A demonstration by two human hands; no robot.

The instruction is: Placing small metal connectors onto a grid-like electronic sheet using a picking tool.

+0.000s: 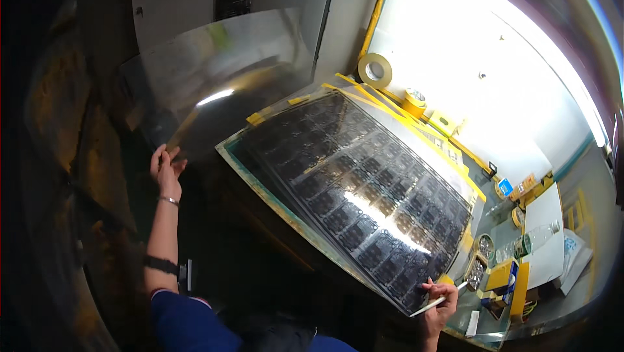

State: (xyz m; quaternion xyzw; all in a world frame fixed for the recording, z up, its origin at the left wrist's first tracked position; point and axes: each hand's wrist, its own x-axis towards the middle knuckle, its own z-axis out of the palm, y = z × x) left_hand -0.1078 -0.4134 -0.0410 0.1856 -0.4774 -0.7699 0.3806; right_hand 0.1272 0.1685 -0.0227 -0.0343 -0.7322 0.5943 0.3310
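Observation:
My left hand (168, 171), raised off to the left of the work table, is closed on the near edge of a large clear plastic sheet (260, 40). The sheet bends upward, blurred, and catches a bright reflection. In my right hand (441, 306) is a thin white pen-like stick (429, 306), its tapered tip close to the table's near corner. Beside that hand lies a dark film sheet (351, 176) with rows of circuit-like patterns, flat on the slanted table. Yellow tape strips (390, 110) run along the film's far edge.
A brightly lit white panel (474, 59) rises behind the table. Tape rolls (375, 70) stand at its foot. On the right are a clear plastic bottle (543, 235), a yellow and blue box (502, 278) and small dishes of metal bits (476, 274). A pale door (172, 7) stands far left.

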